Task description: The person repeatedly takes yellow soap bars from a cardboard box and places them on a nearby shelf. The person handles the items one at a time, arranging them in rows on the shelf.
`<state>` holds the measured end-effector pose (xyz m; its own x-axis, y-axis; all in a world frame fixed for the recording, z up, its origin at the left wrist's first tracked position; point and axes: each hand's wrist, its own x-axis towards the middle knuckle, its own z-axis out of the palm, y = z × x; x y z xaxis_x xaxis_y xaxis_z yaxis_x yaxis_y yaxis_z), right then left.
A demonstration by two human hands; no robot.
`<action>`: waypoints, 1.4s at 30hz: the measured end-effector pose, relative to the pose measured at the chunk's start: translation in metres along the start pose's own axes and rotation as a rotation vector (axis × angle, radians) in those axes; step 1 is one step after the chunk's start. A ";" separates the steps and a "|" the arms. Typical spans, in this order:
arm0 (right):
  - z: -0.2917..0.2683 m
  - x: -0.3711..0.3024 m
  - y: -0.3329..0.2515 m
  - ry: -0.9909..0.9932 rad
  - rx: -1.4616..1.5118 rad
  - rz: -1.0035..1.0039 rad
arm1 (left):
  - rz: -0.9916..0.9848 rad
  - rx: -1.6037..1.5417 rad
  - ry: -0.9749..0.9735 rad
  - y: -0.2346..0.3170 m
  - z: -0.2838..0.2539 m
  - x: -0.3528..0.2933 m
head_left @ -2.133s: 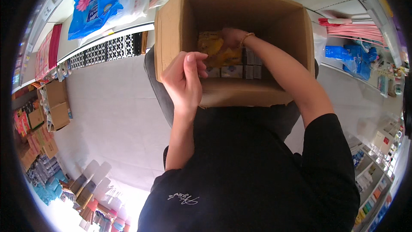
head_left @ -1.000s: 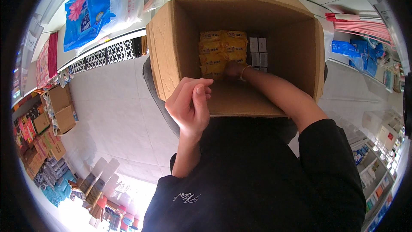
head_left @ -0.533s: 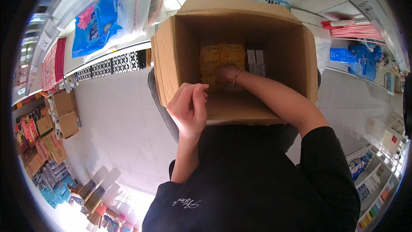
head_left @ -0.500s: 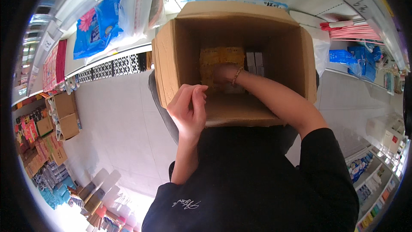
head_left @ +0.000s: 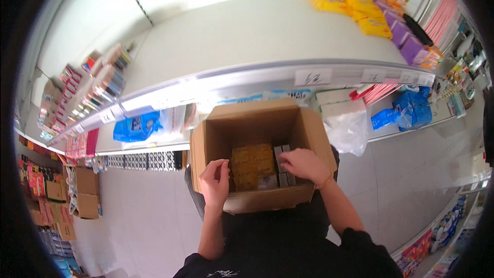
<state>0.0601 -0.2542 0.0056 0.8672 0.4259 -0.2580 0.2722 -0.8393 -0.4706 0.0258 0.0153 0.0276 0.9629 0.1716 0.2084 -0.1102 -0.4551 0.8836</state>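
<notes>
An open cardboard box (head_left: pixel 267 199) stands right in front of my body. Inside lie yellow packs (head_left: pixel 252 162) side by side, with small grey-white boxes (head_left: pixel 284 177) along their right. Over those small boxes is my right hand (head_left: pixel 303 166), its fingers bent but apart, nothing visible in them. The fingertips are slightly blurred, and whether they touch a box I cannot tell. My left hand (head_left: pixel 215 180) is curled closed at the box's near left corner, with nothing showing in it.
Beyond the box runs a white shelf (head_left: pixel 216 36), with yellow packets (head_left: pixel 360 7) and purple boxes (head_left: pixel 406 38) at its right. Blue packages (head_left: pixel 136 126) and a white plastic bag (head_left: pixel 346 126) lie on the lower shelf. Cardboard boxes (head_left: pixel 82 190) stand on the floor at left.
The view has tilted up, bringing the upper shelf into sight. My right hand has moved from the yellow packs to the right, over the small grey-white boxes. My left hand stays curled at the corner.
</notes>
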 end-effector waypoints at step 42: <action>0.018 -0.011 0.007 0.499 0.433 -0.137 | 0.622 0.083 -0.540 0.298 0.144 0.202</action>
<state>0.0448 -0.2589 -0.0105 0.9537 0.2247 0.2000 0.2922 -0.5335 -0.7938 0.2233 -0.2118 0.2724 0.7203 -0.5667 0.4001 -0.6636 -0.3950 0.6353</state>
